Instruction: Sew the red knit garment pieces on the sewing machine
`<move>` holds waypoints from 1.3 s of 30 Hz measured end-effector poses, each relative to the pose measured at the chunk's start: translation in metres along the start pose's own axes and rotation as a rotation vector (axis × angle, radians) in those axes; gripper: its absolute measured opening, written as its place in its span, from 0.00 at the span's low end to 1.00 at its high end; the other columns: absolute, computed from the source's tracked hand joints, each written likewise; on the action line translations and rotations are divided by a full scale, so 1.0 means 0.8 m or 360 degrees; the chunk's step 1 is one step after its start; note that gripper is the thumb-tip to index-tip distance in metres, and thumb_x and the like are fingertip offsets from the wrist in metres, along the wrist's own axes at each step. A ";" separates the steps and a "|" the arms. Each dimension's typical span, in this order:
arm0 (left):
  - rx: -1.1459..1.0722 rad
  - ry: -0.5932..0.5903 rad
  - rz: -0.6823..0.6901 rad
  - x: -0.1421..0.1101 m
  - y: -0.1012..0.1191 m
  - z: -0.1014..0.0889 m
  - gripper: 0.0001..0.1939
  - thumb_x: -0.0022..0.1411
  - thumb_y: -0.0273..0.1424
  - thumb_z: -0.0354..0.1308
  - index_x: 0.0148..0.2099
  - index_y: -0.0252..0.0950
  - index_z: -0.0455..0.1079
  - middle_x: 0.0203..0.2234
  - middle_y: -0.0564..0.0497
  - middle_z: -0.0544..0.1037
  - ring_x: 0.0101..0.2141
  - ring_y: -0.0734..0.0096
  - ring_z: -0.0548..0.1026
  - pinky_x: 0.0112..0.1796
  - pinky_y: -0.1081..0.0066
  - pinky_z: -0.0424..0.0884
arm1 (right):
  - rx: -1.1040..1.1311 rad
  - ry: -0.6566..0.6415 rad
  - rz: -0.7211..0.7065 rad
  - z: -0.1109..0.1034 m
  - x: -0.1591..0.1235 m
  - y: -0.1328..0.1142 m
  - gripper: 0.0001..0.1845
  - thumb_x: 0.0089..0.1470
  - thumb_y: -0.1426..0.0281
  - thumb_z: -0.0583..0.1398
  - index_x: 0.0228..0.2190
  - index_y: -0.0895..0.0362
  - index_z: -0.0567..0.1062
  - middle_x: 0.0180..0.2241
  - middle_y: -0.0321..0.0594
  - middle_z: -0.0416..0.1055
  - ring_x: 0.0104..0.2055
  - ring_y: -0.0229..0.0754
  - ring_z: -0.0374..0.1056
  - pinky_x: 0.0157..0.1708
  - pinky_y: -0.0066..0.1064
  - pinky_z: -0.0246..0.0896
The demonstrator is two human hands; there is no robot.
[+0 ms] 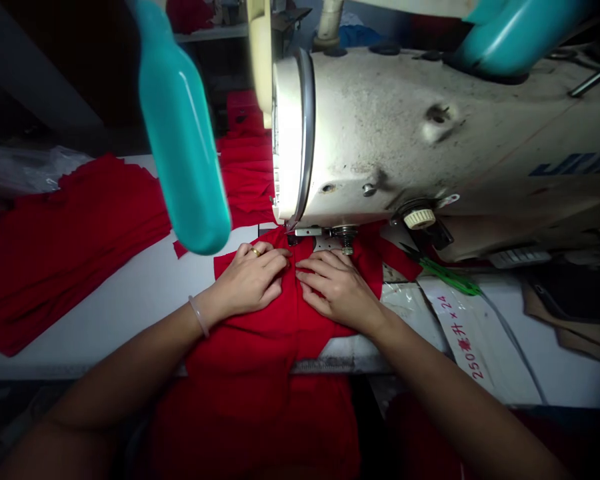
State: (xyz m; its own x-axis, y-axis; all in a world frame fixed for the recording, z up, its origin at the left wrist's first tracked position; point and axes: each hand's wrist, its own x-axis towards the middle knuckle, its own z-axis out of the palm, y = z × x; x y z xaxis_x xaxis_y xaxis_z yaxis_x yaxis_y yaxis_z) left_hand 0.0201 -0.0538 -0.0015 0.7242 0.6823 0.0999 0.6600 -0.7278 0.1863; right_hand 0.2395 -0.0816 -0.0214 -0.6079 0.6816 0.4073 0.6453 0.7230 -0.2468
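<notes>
A red fabric (260, 340) lies under the needle area of a white sewing machine (380, 133) and hangs over the table's front edge. A seam or fold runs along its middle, toward the presser foot (293, 239). Left of that line, my left hand (253, 277) has its fingers curled together on the fabric, gripping it close to the foot. My right hand (333, 287) rests on the cloth right of the line, its fingers stretched out and slightly apart. What lies beneath both palms is hidden.
Stacked red cloth (70, 233) covers the table's left side, with more red pieces (245, 167) behind the machine. A turquoise lamp-like object (185, 147) hangs in front at left. Green thread snips (450, 277) lie at right by a printed white sheet (460, 333).
</notes>
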 end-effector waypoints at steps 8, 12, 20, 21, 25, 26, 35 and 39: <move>-0.0414 0.0128 -0.0162 -0.087 0.072 -0.019 0.12 0.71 0.33 0.47 0.49 0.36 0.69 0.45 0.43 0.78 0.44 0.63 0.74 0.43 0.64 0.67 | 0.0210 -0.0584 -0.0068 -0.055 -0.008 0.004 0.30 0.52 0.77 0.54 0.58 0.64 0.66 0.57 0.51 0.67 0.58 0.49 0.62 0.59 0.46 0.56; 0.0074 0.0255 -0.0290 -0.173 0.117 0.021 0.35 0.65 0.52 0.53 0.64 0.34 0.62 0.56 0.38 0.73 0.54 0.46 0.70 0.51 0.53 0.64 | 0.0017 -0.0766 -0.0245 -0.078 -0.010 0.005 0.14 0.52 0.76 0.56 0.41 0.61 0.74 0.47 0.51 0.72 0.49 0.49 0.67 0.58 0.48 0.53; 0.0509 0.0203 -0.0324 -0.185 0.083 0.032 0.35 0.61 0.48 0.60 0.65 0.37 0.64 0.63 0.33 0.63 0.61 0.26 0.59 0.54 0.31 0.55 | -0.0103 -0.0719 -0.0096 -0.059 -0.036 -0.039 0.14 0.64 0.62 0.54 0.44 0.57 0.72 0.27 0.38 0.76 0.22 0.37 0.64 0.23 0.31 0.38; 0.0498 0.0258 -0.0296 -0.184 0.086 0.032 0.31 0.63 0.44 0.60 0.64 0.37 0.65 0.61 0.33 0.67 0.59 0.31 0.63 0.54 0.36 0.59 | -0.0177 -0.0714 -0.0092 -0.054 -0.042 -0.043 0.18 0.62 0.62 0.57 0.50 0.58 0.71 0.27 0.39 0.76 0.22 0.38 0.65 0.23 0.31 0.37; 0.0154 0.0447 -0.0171 -0.182 0.084 0.029 0.19 0.67 0.25 0.50 0.59 0.35 0.70 0.51 0.41 0.77 0.53 0.54 0.73 0.52 0.56 0.69 | -0.0240 -0.0726 -0.0064 -0.051 -0.049 -0.044 0.26 0.57 0.67 0.61 0.57 0.55 0.69 0.25 0.39 0.77 0.24 0.40 0.68 0.23 0.30 0.41; 0.0004 0.0498 -0.0271 -0.181 0.078 0.020 0.18 0.68 0.25 0.47 0.56 0.36 0.72 0.48 0.43 0.79 0.52 0.57 0.74 0.51 0.58 0.71 | -0.0212 -0.0717 0.0017 -0.055 -0.046 -0.047 0.23 0.58 0.68 0.59 0.56 0.54 0.71 0.25 0.39 0.77 0.24 0.40 0.68 0.23 0.29 0.43; -0.0021 0.0801 -0.0494 -0.121 0.081 -0.052 0.13 0.68 0.28 0.50 0.48 0.33 0.74 0.42 0.46 0.80 0.43 0.65 0.77 0.47 0.67 0.74 | 0.0037 -0.0994 -0.0347 -0.021 -0.035 -0.188 0.24 0.65 0.62 0.53 0.60 0.54 0.62 0.25 0.40 0.74 0.21 0.41 0.67 0.18 0.28 0.45; 0.0261 0.0113 -0.0508 -0.114 0.109 0.007 0.25 0.66 0.23 0.47 0.63 0.36 0.66 0.62 0.39 0.67 0.61 0.45 0.65 0.42 0.59 0.76 | -0.0160 -0.1054 -0.0243 -0.033 -0.038 -0.166 0.14 0.58 0.78 0.54 0.45 0.59 0.72 0.30 0.45 0.74 0.25 0.42 0.69 0.19 0.30 0.49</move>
State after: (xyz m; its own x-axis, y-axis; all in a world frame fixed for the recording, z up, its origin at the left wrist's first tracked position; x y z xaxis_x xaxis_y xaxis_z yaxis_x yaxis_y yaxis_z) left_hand 0.0129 -0.1799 0.0001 0.4645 0.8759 0.1307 0.8781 -0.4747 0.0603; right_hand 0.1845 -0.2014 0.0224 -0.8297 0.5211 -0.2001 0.5500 0.8244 -0.1336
